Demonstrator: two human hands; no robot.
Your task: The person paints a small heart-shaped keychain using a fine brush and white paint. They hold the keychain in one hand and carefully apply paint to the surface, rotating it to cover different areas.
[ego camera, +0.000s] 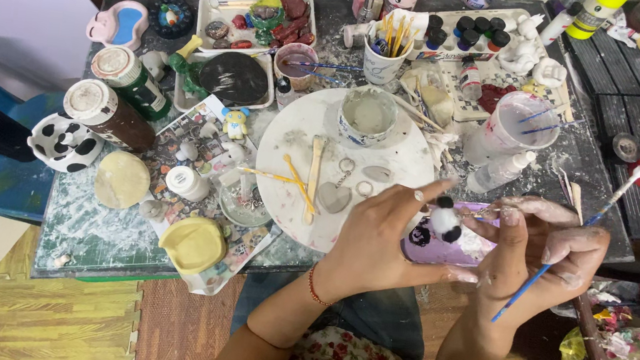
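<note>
Left hand (377, 235) pinches panda figurine (445, 219) — right hand (553, 251), just beside, grips blue paintbrush (569, 240).

Both forearms rise from the lower edge and meet. The left hand (377, 235) pinches with fingers curled, wrist bent inward; the right hand (553, 251) is closed, fingers powdered white.
</note>
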